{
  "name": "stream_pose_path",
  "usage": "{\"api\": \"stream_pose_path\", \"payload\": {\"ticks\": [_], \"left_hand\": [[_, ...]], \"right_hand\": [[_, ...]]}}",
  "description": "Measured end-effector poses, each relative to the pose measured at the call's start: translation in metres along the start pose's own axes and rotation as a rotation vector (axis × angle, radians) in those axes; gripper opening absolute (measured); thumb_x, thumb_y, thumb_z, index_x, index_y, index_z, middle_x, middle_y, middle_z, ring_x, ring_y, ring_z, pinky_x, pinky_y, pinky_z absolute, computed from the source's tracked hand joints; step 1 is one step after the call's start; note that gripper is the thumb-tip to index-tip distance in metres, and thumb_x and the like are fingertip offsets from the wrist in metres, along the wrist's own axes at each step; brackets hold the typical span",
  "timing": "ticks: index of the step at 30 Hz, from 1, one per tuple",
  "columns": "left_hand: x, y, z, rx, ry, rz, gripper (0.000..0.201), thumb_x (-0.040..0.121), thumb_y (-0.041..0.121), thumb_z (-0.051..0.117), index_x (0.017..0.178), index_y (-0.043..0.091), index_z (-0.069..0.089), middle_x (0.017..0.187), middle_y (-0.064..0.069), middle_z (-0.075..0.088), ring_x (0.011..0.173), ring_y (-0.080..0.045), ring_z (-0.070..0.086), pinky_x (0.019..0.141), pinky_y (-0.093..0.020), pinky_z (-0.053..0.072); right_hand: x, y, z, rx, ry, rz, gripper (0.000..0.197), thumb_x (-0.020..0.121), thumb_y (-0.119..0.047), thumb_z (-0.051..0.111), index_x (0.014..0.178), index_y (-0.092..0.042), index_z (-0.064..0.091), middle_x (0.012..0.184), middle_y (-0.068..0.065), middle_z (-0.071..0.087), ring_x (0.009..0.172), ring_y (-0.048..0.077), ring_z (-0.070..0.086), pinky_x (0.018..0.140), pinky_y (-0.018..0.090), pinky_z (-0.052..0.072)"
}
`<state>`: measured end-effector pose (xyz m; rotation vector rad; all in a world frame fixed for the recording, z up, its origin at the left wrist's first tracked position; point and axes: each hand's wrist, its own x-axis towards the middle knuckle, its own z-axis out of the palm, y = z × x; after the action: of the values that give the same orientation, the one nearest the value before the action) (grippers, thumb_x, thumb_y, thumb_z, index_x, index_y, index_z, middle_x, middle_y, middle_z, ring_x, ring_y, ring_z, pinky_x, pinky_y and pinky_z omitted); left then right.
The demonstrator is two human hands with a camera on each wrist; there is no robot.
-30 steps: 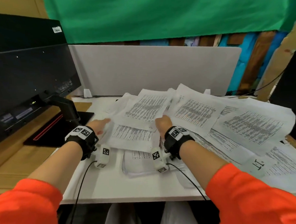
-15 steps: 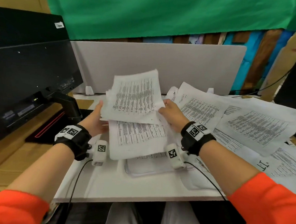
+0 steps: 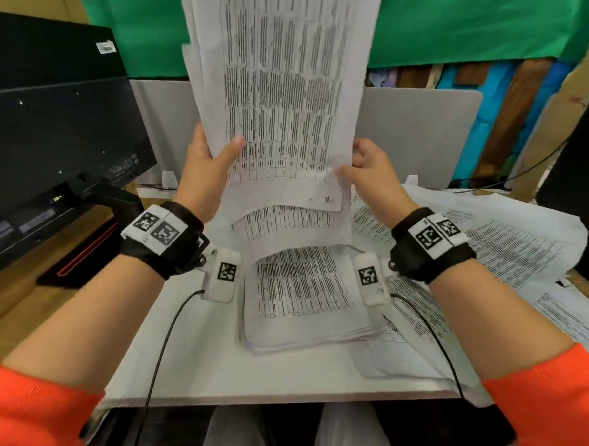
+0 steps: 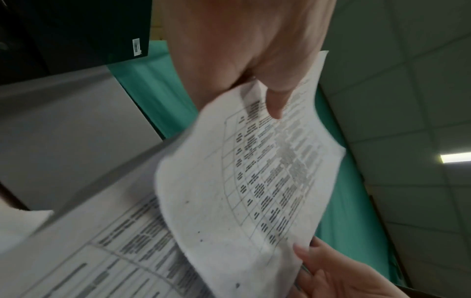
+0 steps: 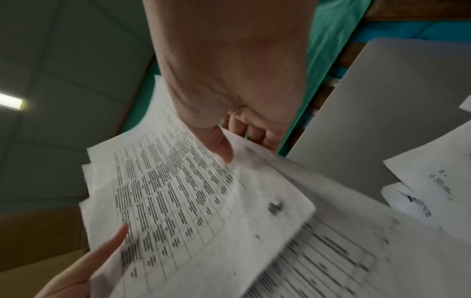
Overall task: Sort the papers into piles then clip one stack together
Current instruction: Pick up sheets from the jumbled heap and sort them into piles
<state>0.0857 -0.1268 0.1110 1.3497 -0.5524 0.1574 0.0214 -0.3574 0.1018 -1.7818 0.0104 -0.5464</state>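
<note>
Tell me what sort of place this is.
Probably an office desk or workstation: a black monitor stands at the left, a grey partition screen backs the white desk, and printed papers lie spread across it.

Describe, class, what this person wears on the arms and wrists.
Both arms have orange sleeves pushed up toward the elbows. Each wrist carries a black strap with white square-patterned tags. A small white camera unit, tagged likewise, hangs below each wrist, trailing a thin black cable. The left hand and right hand are bare.
</note>
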Motion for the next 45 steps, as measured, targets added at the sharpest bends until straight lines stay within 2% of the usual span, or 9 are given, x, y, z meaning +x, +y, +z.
{"api": "stream_pose_path", "payload": {"ticks": [6, 14, 20, 22, 25, 28, 35, 39, 45], "left_hand": [[-0.008, -0.01, 0.005, 0.006, -0.132, -0.108, 0.038, 0.078, 0.031, 0.069, 0.113, 0.025, 0.058, 0.117, -0.001, 0.066, 0.113, -0.021, 0.062, 0.102, -0.044, 0.046], [0.003, 0.032, 0.041, 0.111, 0.008, 0.166, 0.022, 0.089, 0.007, 0.056, 0.11, 0.014, 0.059, 0.104, 0.0, 0.066, 0.094, -0.009, 0.065, 0.086, -0.023, 0.053], [-0.014, -0.057, -0.004, 0.351, -0.36, -0.507, 0.086, 0.054, 0.065, 0.078, 0.127, 0.024, 0.055, 0.128, 0.003, 0.062, 0.119, -0.019, 0.058, 0.107, -0.047, 0.04], [-0.03, -0.08, -0.003, 0.44, -0.389, -0.553, 0.073, 0.066, 0.052, 0.078, 0.127, 0.021, 0.055, 0.121, 0.005, 0.065, 0.115, -0.019, 0.06, 0.103, -0.044, 0.045], [-0.041, -0.081, 0.013, 0.235, -0.041, -0.361, 0.032, 0.088, 0.032, 0.065, 0.116, 0.019, 0.059, 0.108, 0.004, 0.069, 0.106, -0.018, 0.066, 0.094, -0.038, 0.052], [-0.038, -0.079, 0.026, 0.178, 0.109, -0.278, 0.044, 0.088, 0.045, 0.061, 0.12, 0.016, 0.051, 0.117, 0.002, 0.065, 0.106, -0.015, 0.064, 0.091, -0.036, 0.053], [-0.049, -0.15, -0.009, 0.506, -0.023, -0.787, 0.08, 0.062, 0.034, 0.069, 0.132, 0.006, 0.04, 0.125, -0.014, 0.055, 0.109, -0.033, 0.059, 0.091, -0.047, 0.052], [-0.069, -0.129, 0.005, 0.477, -0.037, -0.862, 0.056, 0.092, 0.019, 0.053, 0.138, -0.005, 0.031, 0.102, -0.008, 0.051, 0.093, -0.021, 0.051, 0.089, -0.03, 0.042], [-0.074, -0.11, 0.013, 0.421, 0.081, -0.604, 0.029, 0.098, 0.004, 0.033, 0.124, 0.004, 0.047, 0.119, -0.009, 0.055, 0.098, -0.018, 0.052, 0.081, -0.028, 0.042]], "right_hand": [[-0.006, 0.002, -0.006, 0.101, -0.033, 0.035, 0.036, 0.087, -0.006, 0.069, 0.122, -0.007, 0.062, 0.116, 0.006, 0.071, 0.104, 0.019, 0.071, 0.093, 0.036, 0.056], [0.002, -0.053, 0.0, 0.154, 0.079, -0.108, 0.017, 0.087, -0.023, 0.071, 0.102, -0.018, 0.066, 0.105, 0.0, 0.072, 0.1, 0.018, 0.071, 0.09, 0.038, 0.057], [-0.031, 0.017, -0.003, 0.033, -0.196, 0.308, 0.041, 0.079, -0.015, 0.076, 0.117, -0.016, 0.061, 0.115, 0.004, 0.07, 0.109, 0.023, 0.067, 0.103, 0.045, 0.049], [-0.044, 0.044, 0.0, 0.083, -0.21, 0.434, 0.034, 0.078, -0.015, 0.076, 0.108, -0.018, 0.06, 0.111, 0.006, 0.07, 0.109, 0.026, 0.067, 0.103, 0.05, 0.048], [-0.05, 0.046, 0.007, 0.312, -0.124, 0.409, 0.044, 0.073, -0.026, 0.078, 0.114, -0.018, 0.063, 0.117, 0.007, 0.072, 0.112, 0.025, 0.067, 0.105, 0.052, 0.046], [-0.042, 0.039, 0.013, 0.281, -0.114, 0.415, 0.05, 0.072, -0.039, 0.082, 0.116, -0.029, 0.061, 0.111, -0.007, 0.072, 0.107, 0.01, 0.065, 0.11, 0.038, 0.037], [-0.048, 0.081, 0.01, -0.208, -0.157, 0.615, 0.029, 0.082, -0.011, 0.076, 0.1, -0.009, 0.054, 0.092, 0.005, 0.066, 0.082, 0.019, 0.065, 0.066, 0.024, 0.058], [-0.045, 0.128, 0.012, -0.198, -0.155, 0.718, 0.078, 0.055, -0.029, 0.087, 0.12, -0.001, 0.056, 0.113, 0.014, 0.068, 0.1, 0.032, 0.067, 0.09, 0.046, 0.056], [-0.06, 0.093, 0.021, -0.124, -0.127, 0.579, 0.057, 0.089, -0.001, 0.055, 0.143, -0.011, 0.04, 0.135, 0.014, 0.056, 0.12, 0.031, 0.057, 0.101, 0.049, 0.049]]}}
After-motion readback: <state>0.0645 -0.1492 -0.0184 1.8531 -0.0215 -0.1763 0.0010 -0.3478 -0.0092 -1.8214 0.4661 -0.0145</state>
